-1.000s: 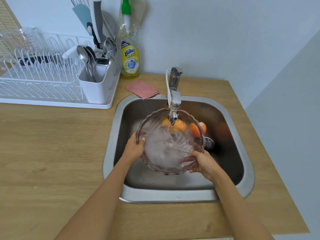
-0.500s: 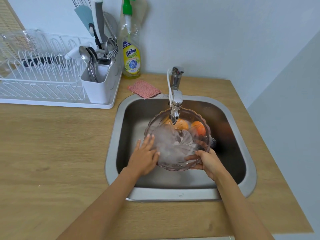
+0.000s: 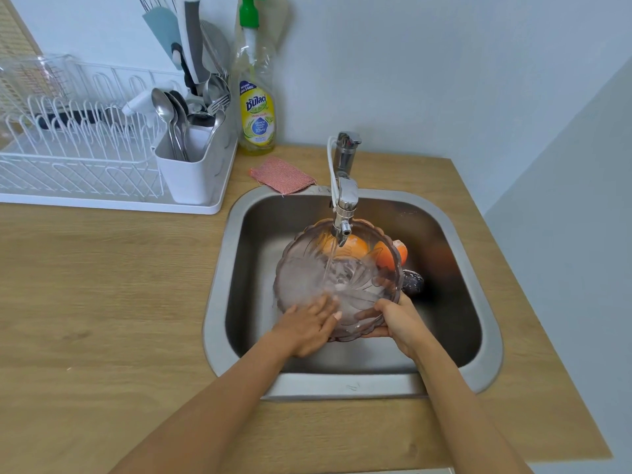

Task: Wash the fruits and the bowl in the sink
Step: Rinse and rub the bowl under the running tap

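Observation:
A clear pinkish glass bowl with a scalloped rim is tilted under the running tap inside the steel sink. My right hand grips its near right rim. My left hand lies flat, fingers spread, against the bowl's near left inner side. Behind the bowl, two oranges lie in the sink, partly seen through the glass. A dark round thing sits at the bowl's right edge.
A pink scrub pad lies on the wooden counter behind the sink. A dish soap bottle stands by the wall. A white dish rack with a cutlery holder fills the back left. A wall runs close on the right.
My left hand let go of the bowl's left rim and slid down to the near inner side. The bowl shifted slightly right in my right hand.

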`<state>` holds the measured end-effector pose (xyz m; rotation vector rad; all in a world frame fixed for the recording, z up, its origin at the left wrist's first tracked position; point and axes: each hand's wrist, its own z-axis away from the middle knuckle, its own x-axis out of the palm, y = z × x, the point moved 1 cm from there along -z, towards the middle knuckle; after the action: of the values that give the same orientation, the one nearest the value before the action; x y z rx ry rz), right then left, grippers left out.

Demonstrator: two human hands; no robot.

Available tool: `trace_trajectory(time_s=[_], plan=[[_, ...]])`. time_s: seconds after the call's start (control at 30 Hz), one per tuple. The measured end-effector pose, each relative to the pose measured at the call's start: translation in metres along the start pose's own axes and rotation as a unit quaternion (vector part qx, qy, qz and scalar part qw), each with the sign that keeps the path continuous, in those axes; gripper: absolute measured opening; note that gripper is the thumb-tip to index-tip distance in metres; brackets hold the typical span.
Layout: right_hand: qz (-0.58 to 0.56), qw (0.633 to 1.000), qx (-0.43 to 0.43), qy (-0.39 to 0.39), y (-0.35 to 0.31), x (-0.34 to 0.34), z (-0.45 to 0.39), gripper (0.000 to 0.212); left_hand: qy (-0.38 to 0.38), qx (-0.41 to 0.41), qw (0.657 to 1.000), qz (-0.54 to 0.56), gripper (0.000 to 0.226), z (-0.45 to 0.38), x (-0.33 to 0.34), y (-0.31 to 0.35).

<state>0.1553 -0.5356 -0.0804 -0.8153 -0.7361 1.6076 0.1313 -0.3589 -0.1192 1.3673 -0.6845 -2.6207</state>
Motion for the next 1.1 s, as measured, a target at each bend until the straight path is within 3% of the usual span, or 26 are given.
trace_trajectory(time_s=[0.13,0.2,0.4,0.53,0.6,0.8,1.1], plan=[[0.003,1.000,0.000,0.012,0.001,-0.003,-0.001,0.033,0.029,-0.043,0.995,-0.081,0.062,-0.003,0.000,-0.011],[0.007,1.000,0.000,0.017,0.001,-0.003,-0.001,0.032,0.023,-0.032,0.997,-0.063,0.062,0.004,0.001,-0.009],[0.010,0.999,-0.004,0.036,0.005,-0.002,-0.006,0.035,-0.041,0.031,0.991,0.124,0.050,0.015,0.006,0.011],[0.015,0.999,-0.015,0.045,0.006,0.001,-0.006,0.041,-0.038,0.045,0.951,0.305,0.047,0.015,0.008,0.022],[0.036,0.997,-0.030,0.062,0.009,0.001,-0.007,0.046,-0.030,0.078,0.941,0.327,0.045,0.013,0.009,0.028],[0.154,0.975,-0.105,0.118,0.002,0.007,0.007,0.059,-0.031,0.119,0.964,0.236,0.047,0.014,0.008,0.038],[0.157,0.966,-0.132,0.159,0.004,0.000,0.014,0.061,-0.004,0.084,0.995,0.045,0.052,-0.011,0.015,0.020]])
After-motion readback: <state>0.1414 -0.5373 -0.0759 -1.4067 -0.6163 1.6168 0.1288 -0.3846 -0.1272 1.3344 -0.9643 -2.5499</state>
